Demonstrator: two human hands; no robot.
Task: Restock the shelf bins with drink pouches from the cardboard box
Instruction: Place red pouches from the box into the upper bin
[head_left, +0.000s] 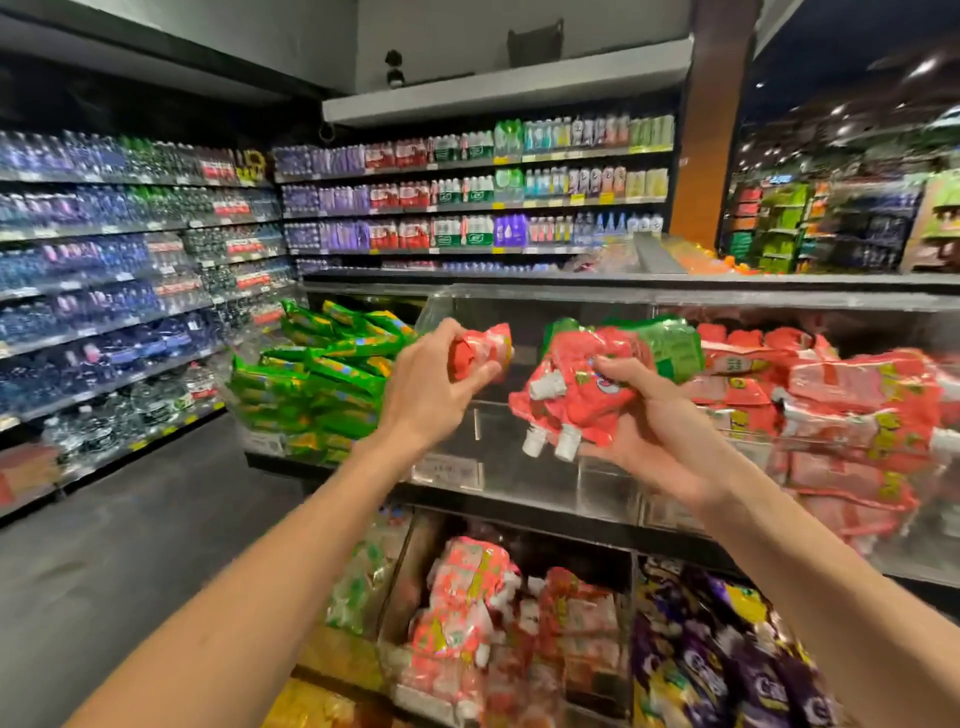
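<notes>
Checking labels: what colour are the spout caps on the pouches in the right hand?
White, on red drink pouches; head view.

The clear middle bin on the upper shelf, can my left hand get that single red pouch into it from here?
Probably yes. The left hand holds the single red pouch right before the clear middle bin, which looks nearly empty. The right hand, with its pouch bundle, sits to the side, not across the way.

a dim shop aisle had a dark grey floor (156, 519), long wall shelves (130, 270) of bottled drinks, a wooden pillar (711, 156) and scattered ceiling lights (919, 67).
</notes>
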